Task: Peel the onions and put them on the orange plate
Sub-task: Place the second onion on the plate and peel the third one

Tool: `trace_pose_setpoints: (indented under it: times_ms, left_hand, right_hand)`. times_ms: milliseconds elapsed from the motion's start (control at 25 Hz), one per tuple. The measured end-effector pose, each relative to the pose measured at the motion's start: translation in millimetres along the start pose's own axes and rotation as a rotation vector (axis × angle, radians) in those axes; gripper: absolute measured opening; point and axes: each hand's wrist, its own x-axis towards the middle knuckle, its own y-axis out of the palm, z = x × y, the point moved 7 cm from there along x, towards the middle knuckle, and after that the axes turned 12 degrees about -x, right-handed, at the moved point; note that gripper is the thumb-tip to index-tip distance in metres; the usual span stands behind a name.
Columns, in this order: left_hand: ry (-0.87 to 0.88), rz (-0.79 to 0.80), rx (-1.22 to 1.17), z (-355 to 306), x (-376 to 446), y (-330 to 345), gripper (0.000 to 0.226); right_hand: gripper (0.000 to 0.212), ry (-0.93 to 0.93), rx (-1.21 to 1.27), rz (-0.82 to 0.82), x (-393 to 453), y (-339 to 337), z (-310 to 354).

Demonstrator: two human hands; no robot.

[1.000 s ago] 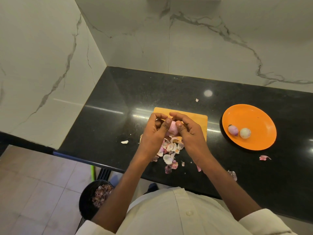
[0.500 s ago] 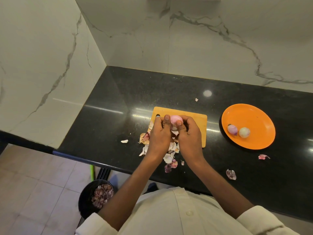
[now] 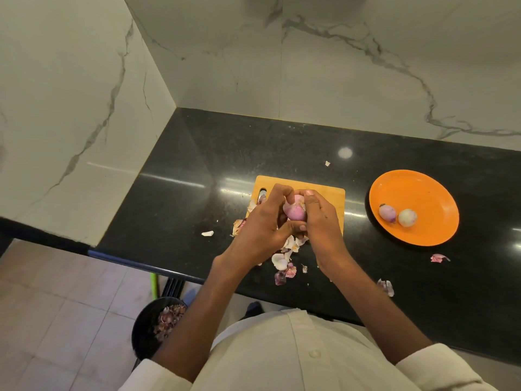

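Observation:
A pink onion (image 3: 295, 210) sits between both hands above the wooden cutting board (image 3: 329, 196). My left hand (image 3: 262, 224) grips it from the left with curled fingers and the thumb beneath. From the right, my right hand (image 3: 321, 218) holds it with fingertips on its top. The orange plate (image 3: 423, 190) lies to the right on the black counter and carries two peeled onions, one purple (image 3: 386, 213) and one pale (image 3: 407, 217).
Loose onion skins (image 3: 283, 262) are heaped at the board's near edge, with stray bits (image 3: 439, 258) scattered on the counter. Marble walls close the left and back. Below the counter edge stands a black bin (image 3: 146, 328) holding peels.
The hands shifted slightly forward over the board and turned the onion, so more of its pink surface shows. The plate and its two onions have not moved.

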Motion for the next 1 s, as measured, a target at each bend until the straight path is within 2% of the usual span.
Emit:
trace_pose_setpoints:
  times_ms: [120,240,480,720,1000]
  left_hand:
    - [-0.035,-0.019,0.264,-7.3,-0.4,-0.3,0.038]
    - [-0.097,-0.015,0.331,-6.9,-2.3,2.2,0.04]
    - [-0.093,-0.02,0.347,-5.4,-4.9,3.3,0.035]
    - [-0.053,-0.05,0.275,-2.4,-3.5,-1.4,0.048]
    - [-0.051,-0.024,0.375,-4.8,-3.0,-1.6,0.028]
  right_hand:
    - [0.035,0.012,-0.015,0.038,0.6,2.9,-1.4]
    - [0.033,0.032,-0.04,0.076,1.7,2.2,0.7]
    - [0.03,0.132,-0.003,0.127,4.3,3.5,-3.8]
    - [0.032,0.156,0.08,0.098,6.1,-0.6,-1.1]
    - [0.032,0.254,0.199,0.158,8.8,2.6,-5.0]
